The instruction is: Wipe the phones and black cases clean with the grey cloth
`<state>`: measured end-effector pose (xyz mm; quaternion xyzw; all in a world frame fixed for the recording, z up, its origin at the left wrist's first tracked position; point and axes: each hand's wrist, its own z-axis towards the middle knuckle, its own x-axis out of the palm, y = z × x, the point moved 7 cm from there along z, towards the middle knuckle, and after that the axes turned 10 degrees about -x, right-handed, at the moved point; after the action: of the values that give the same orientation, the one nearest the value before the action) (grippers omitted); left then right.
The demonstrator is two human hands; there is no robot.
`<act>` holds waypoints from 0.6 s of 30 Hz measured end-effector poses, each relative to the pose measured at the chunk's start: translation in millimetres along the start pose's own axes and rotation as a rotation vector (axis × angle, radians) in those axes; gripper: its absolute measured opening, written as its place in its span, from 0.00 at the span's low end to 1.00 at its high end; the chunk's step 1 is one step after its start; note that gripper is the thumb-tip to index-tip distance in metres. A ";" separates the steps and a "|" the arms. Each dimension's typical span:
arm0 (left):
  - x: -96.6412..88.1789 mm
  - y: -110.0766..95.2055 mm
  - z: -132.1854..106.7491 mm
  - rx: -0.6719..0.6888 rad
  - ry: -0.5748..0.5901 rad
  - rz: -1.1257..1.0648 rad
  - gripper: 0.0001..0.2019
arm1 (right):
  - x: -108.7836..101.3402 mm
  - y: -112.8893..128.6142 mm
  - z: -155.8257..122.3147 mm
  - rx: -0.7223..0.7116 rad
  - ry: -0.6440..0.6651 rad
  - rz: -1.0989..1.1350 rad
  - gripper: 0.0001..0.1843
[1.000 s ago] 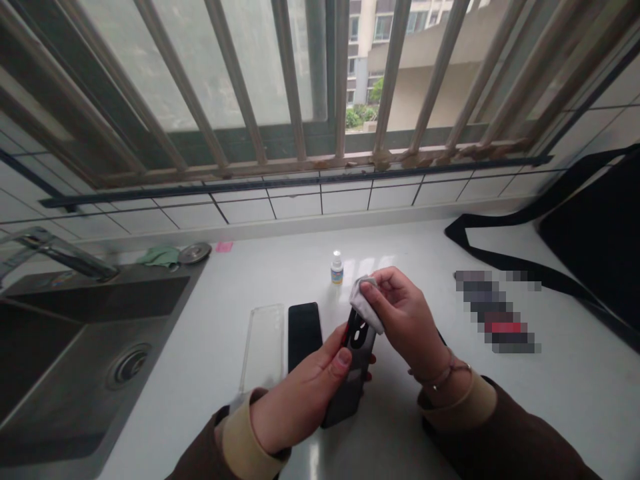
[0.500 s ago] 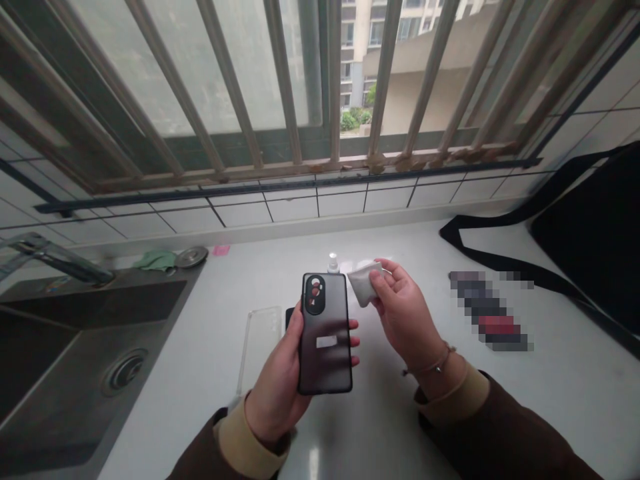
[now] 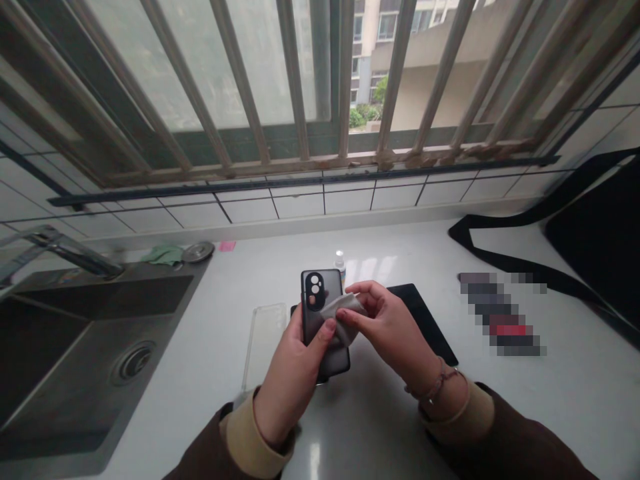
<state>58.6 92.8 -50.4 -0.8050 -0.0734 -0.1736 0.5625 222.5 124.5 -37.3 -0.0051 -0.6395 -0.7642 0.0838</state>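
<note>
My left hand [image 3: 295, 373] grips a dark phone case [image 3: 320, 300] upright above the white counter [image 3: 500, 400], its camera cut-out at the top facing me. My right hand [image 3: 387, 327] pinches a small grey cloth [image 3: 340, 313] and presses it against the middle of the case's back. A clear phone case [image 3: 263, 340] lies flat on the counter to the left of my hands. A small white dropper bottle [image 3: 341, 261] stands just behind the case. A black flat pad [image 3: 425, 320] lies under and to the right of my right hand.
A steel sink [image 3: 75, 353] with a tap [image 3: 60, 250] fills the left. A green rag [image 3: 165, 255] and a metal plug [image 3: 197, 251] lie at its back edge. A black bag with straps [image 3: 590, 233] sits at the right, near a blurred-out object [image 3: 505, 320]. Barred window behind.
My right hand has brought the cloth from beside the case onto its back. The left hand has kept the case upright and lowered it slightly.
</note>
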 end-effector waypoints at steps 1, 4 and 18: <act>-1.5 0.0 0.8 -0.001 -0.026 0.026 0.28 | -0.5 0.0 0.5 0.007 0.002 0.000 0.24; -3.8 -1.3 2.1 -0.011 -0.083 0.068 0.26 | -2.2 0.3 1.3 0.006 0.002 -0.012 0.26; 0.4 -6.6 1.7 -0.056 -0.142 0.018 0.25 | -5.1 -1.5 4.5 0.023 0.048 -0.034 0.16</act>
<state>57.3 96.7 -44.9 -0.8314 -0.1008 -0.1131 0.5347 226.9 129.8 -38.6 0.0251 -0.6460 -0.7580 0.0863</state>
